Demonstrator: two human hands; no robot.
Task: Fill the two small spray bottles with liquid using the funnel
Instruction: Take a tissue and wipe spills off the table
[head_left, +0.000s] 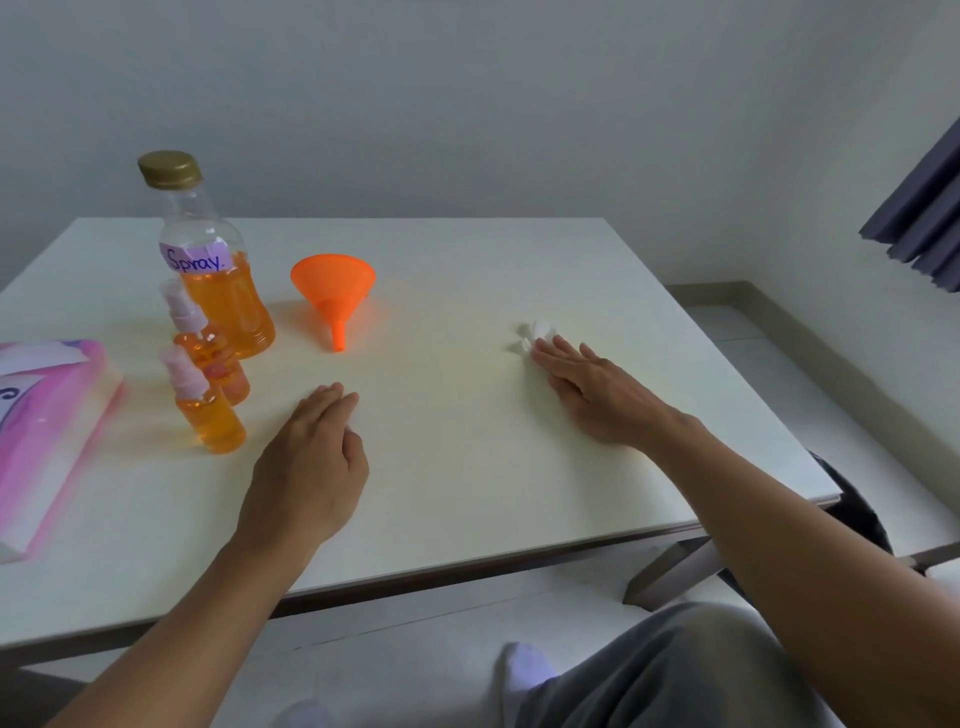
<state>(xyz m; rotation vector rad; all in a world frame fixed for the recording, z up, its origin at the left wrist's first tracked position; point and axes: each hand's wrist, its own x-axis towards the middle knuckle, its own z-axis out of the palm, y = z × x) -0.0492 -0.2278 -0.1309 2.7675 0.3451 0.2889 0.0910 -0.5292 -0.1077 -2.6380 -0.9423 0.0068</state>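
Two small spray bottles stand at the left of the white table (467, 493), both holding orange liquid and capped with pink pumps: the nearer one (208, 410) and the farther one (213, 353). Behind them stands a big clear bottle (215, 260) with a gold cap, a "Spray." label and orange liquid. An orange funnel (335, 291) lies on its side to the right of it. My left hand (311, 462) rests flat on the table, right of the nearer small bottle. My right hand (597, 389) lies flat, its fingertips touching a crumpled white tissue (537, 332).
A pink tissue pack (47, 415) lies at the table's left edge. The table's near edge and right corner are close to my arms. A dark curtain (924, 208) hangs at the far right, and my grey-trousered knee (675, 675) is below the table.
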